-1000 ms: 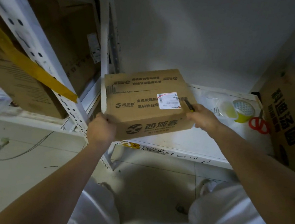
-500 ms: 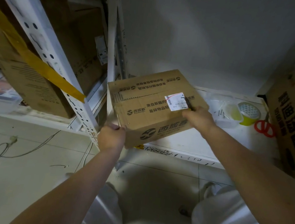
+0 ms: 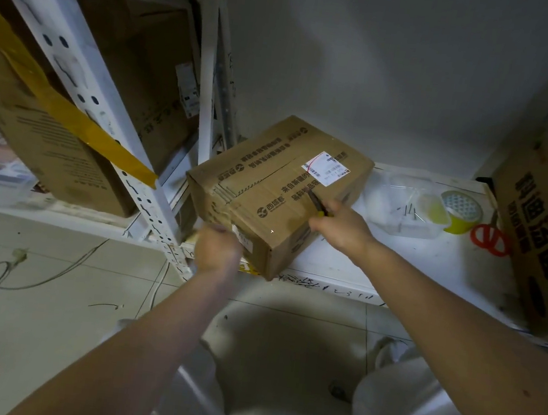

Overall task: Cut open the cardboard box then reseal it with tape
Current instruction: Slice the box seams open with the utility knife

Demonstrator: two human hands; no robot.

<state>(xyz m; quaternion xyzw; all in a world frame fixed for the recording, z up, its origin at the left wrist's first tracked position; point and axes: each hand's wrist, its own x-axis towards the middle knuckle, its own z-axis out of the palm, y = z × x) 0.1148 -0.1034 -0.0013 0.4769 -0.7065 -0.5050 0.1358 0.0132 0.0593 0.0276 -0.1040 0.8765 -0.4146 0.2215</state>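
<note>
A brown cardboard box (image 3: pixel 268 186) with a white shipping label sits at an angle on the left end of a low white shelf (image 3: pixel 414 266). My left hand (image 3: pixel 217 248) grips its near left corner. My right hand (image 3: pixel 341 227) holds a small cutter (image 3: pixel 316 203) with a dark blade and yellow handle, its tip resting on the box's top near the centre seam. A roll of yellow tape (image 3: pixel 462 209) lies further right on the shelf.
Red-handled scissors (image 3: pixel 490 235) and a clear plastic tray (image 3: pixel 404 206) with nails lie beside the tape. A large printed carton (image 3: pixel 547 220) stands at the right. White slotted rack posts (image 3: pixel 83 91) and more cartons fill the left. A cable (image 3: pixel 17 265) trails on the tiled floor.
The box has turned clockwise and settled onto the shelf. My right hand moved from the box's far edge onto its top with the cutter. My left hand shifted to the near corner.
</note>
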